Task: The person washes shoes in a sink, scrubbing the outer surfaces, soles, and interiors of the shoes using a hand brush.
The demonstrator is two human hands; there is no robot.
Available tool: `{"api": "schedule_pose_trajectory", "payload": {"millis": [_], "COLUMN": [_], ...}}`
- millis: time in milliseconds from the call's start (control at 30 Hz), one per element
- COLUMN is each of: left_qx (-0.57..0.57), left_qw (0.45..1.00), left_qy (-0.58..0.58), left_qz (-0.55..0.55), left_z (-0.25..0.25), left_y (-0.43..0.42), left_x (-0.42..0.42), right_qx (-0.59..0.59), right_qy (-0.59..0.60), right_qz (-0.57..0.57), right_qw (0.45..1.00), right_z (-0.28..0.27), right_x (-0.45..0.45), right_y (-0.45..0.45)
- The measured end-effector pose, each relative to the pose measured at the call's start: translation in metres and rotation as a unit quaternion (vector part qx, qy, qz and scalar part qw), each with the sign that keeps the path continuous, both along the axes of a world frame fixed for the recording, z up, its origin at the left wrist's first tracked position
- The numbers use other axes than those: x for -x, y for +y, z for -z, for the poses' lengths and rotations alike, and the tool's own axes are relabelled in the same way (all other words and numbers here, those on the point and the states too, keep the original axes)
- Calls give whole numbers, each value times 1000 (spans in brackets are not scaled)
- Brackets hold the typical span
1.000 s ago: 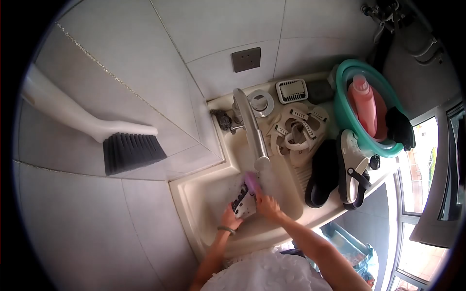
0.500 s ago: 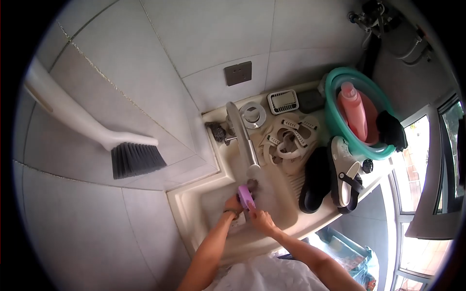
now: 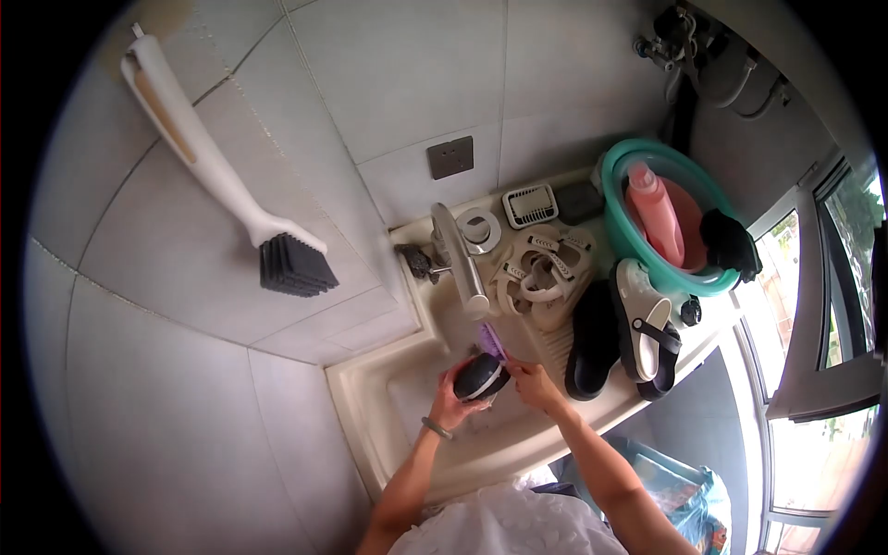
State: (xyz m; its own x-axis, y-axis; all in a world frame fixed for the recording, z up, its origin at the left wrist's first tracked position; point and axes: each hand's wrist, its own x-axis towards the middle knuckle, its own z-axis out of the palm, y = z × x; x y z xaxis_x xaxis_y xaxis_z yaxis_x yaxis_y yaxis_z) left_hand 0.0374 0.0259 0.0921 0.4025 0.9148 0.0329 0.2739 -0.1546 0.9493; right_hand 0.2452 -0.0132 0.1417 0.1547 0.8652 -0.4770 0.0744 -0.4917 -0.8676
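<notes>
Over the sink (image 3: 356,407), my left hand (image 3: 448,400) grips a dark, rounded shoe (image 3: 475,377) with a pale band along its side. Its fingers wrap around the near-left side of the shoe. My right hand (image 3: 531,382) is closed on a purple scrub brush (image 3: 491,342), which stands at the shoe's far right edge, just below the faucet (image 3: 458,264). Whether the bristles touch the shoe I cannot tell. The bottom of the sink is partly hidden by both hands and the shoe.
Beige sandals (image 3: 541,277), a black slipper (image 3: 594,342) and a white clog (image 3: 640,319) lie on the ledge to the right. Behind them stands a green basin (image 3: 615,208) with a pink bottle (image 3: 659,217). A long-handled brush (image 3: 199,148) hangs on the left wall.
The purple brush has turned from lying broad side up under the faucet to standing on edge. The dark shoe now shows clearly between my hands, and my right hand has shifted right and up.
</notes>
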Motion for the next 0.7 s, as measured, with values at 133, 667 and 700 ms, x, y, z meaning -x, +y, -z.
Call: {"api": "schedule_pose_trajectory", "payload": {"millis": [133,667,700], "left_qx": [0,67,70], "left_qw": [997,962,961], "left_qy": [-54,266,266], "left_qz": [55,0,2], "left_z": [-21,6,-2], "left_y": [11,0,-7], "left_x": [4,-8,-7], "right_qx": [28,-102,-95], "right_qy": [48,-221,-235], "right_qz": [-9,-44,-55], "right_qw": [998,969,966], "right_z": [-58,-41,-24], "right_x": [0,68,65], "right_y": [-10,-55,-54]}}
